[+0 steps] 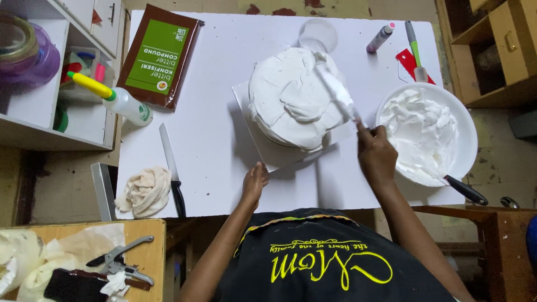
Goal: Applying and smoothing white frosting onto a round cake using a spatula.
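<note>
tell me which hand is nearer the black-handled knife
Left. The left hand rests at the cake board's edge, right of the knife; the right hand is farther right, holding a spatula.

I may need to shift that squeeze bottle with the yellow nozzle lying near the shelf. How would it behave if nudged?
The squeeze bottle lies on its side on the white table, close to the left edge, so a nudge would probably set it rolling. Its tapered yellow nozzle would likely make it curve. It looks like thin plastic, so probably light and slightly squashy.
</note>
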